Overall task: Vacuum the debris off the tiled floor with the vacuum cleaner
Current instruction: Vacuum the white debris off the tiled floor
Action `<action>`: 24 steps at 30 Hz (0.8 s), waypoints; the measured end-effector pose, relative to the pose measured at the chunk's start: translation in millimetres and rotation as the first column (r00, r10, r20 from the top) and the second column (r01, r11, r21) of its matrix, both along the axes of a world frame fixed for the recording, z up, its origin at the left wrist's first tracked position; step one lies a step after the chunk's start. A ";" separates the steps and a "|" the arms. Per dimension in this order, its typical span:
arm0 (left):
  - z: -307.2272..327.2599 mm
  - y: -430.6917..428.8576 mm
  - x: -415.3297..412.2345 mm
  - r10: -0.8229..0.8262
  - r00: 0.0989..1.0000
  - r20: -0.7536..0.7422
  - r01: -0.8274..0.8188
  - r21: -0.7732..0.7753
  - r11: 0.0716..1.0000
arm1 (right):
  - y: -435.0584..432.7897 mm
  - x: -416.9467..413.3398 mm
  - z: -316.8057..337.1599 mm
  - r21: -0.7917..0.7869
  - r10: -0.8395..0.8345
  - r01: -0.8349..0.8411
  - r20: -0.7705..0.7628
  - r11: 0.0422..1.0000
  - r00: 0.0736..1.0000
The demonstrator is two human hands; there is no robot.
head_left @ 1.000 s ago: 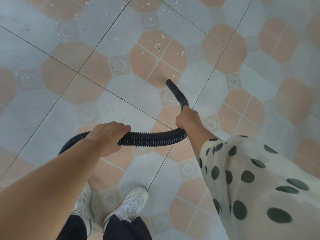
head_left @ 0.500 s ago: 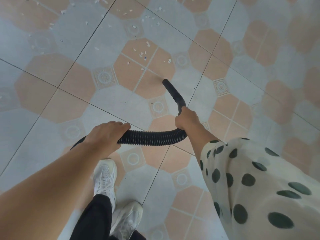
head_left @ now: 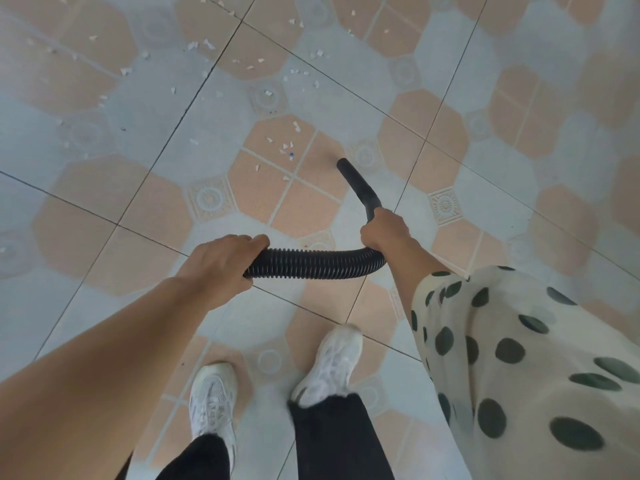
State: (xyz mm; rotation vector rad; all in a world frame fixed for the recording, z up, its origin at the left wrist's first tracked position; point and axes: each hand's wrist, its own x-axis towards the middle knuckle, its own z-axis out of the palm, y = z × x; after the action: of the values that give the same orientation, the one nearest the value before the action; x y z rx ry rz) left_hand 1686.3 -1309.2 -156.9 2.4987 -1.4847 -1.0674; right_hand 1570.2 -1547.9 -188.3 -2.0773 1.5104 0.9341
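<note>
While the ribbed hose (head_left: 311, 263) is gripped by the left hand (head_left: 221, 261) and right hand (head_left: 384, 230), its nozzle (head_left: 356, 183) is aimed beside white scraps (head_left: 285, 145); open tiled floor (head_left: 138, 220) is seen all around.

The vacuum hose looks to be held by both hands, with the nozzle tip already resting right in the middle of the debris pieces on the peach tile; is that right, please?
Not quite. Both the left hand and the right hand do hold the vacuum hose, but the nozzle tip sits to the right of the debris pieces on the peach tile, apart from them, not among them. The head view shows the gap.
</note>
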 end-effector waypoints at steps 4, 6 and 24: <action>-3.6 -13.5 3.9 0.032 0.999 0.006 -0.032 0.024 0.999 | -16.4 9.7 -5.3 0.010 0.034 -0.034 0.032 0.999 0.999; -4.5 -20.8 0.1 0.069 0.998 0.008 -0.070 0.027 0.997 | -27.4 15.4 -5.3 0.025 0.080 -0.081 0.042 0.996 0.996; -9.9 -16.5 -48.9 0.359 0.932 -0.047 -0.354 0.094 0.931 | -47.7 62.8 -18.7 0.082 0.135 -0.139 0.049 0.987 0.990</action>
State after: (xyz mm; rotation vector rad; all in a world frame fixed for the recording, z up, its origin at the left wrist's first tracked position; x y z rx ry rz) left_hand 1637.5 -1325.6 -166.7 2.6217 -0.9321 -1.1460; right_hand 1633.0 -1595.6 -206.9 -2.1479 1.2964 0.9784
